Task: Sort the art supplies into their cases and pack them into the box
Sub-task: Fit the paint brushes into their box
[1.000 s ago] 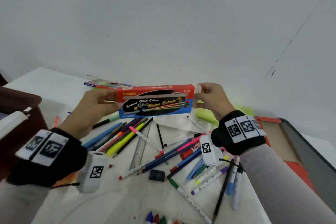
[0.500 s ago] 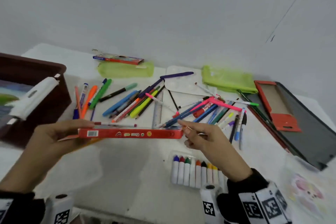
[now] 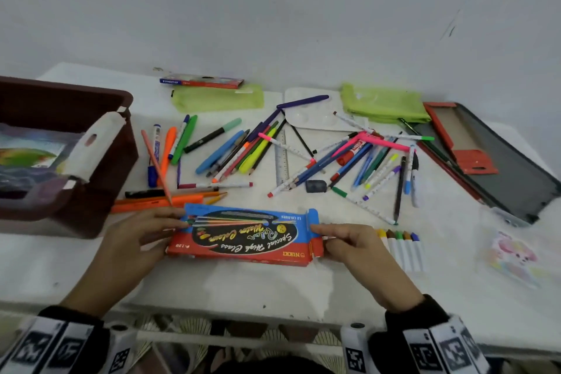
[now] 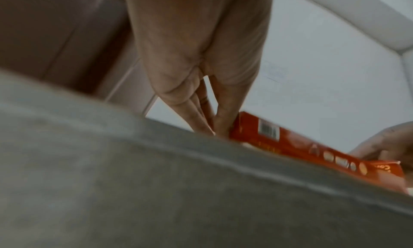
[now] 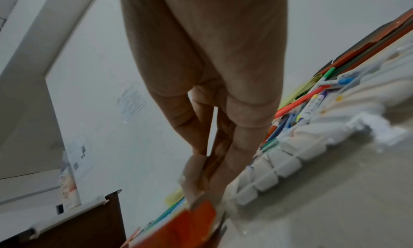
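A red and blue water colour pen box (image 3: 243, 237) lies flat at the table's front, printed face up and upside down to me. My left hand (image 3: 177, 223) grips its left end, thumb and fingers pinching it in the left wrist view (image 4: 215, 128), where the box (image 4: 290, 142) shows its red side. My right hand (image 3: 318, 235) pinches the open flap at the right end, and the right wrist view shows this hand (image 5: 208, 172) above the box (image 5: 185, 221). Loose pens and markers (image 3: 303, 155) lie scattered behind it. A brown packing box (image 3: 100, 191) stands at the left.
A clear pack of markers (image 3: 400, 249) lies just right of my right hand. Two green pouches (image 3: 218, 99), a white palette (image 3: 312, 118), a ruler (image 3: 281, 158) and a pencil box (image 3: 202, 82) sit further back. An open black and red case (image 3: 501, 167) lies at the right.
Both hands brought the pen box down from in front of the wall to the table's front and turned its printed face up. The right end flap now stands open.
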